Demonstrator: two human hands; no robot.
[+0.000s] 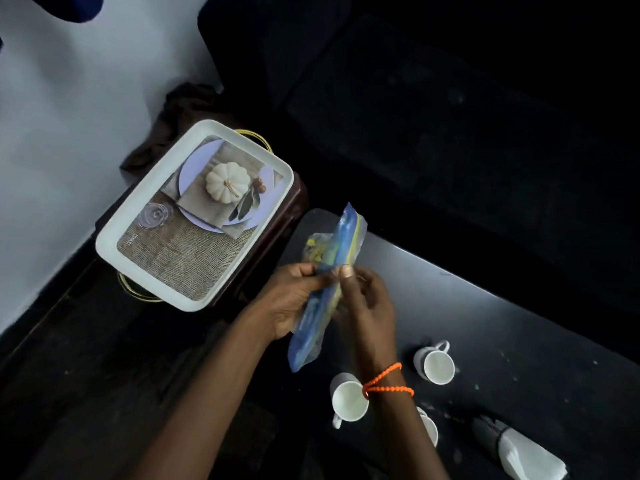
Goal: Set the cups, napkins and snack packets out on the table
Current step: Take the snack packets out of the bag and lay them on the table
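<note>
I hold a blue and yellow snack packet (337,244) upright over the near left end of the dark table (485,323). My left hand (294,299) grips its left side and my right hand (367,299) pinches its middle from the right. On the table below stand three white cups: one (349,400) under my right wrist, one (438,365) further right, and one (429,431) partly hidden by my forearm. A stack of white napkins (526,455) lies at the table's near right corner.
A white tray (138,223) with a pumpkin picture printed on its bottom rests on a small dark stand left of the table. A dark sofa (450,116) fills the space behind the table. A pale wall runs along the left.
</note>
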